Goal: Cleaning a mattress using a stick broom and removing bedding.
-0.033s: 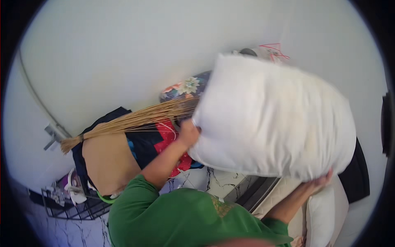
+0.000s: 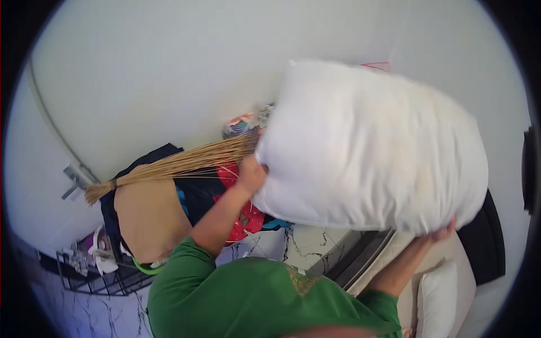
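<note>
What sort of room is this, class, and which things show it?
Probably a bedroom: a beige mattress, a small white pillow lying on it, and a large white pillow held up.

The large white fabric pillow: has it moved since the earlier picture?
Yes: the pillow shifted left and up in view, now covering more of the flower-patterned cloth bundle.

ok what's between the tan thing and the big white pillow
In the head view, left to right: bright and dark blue cloth, red dotted cloth, then the left hand gripping the white pillow. Straw bristles pass over the cloths.
</note>
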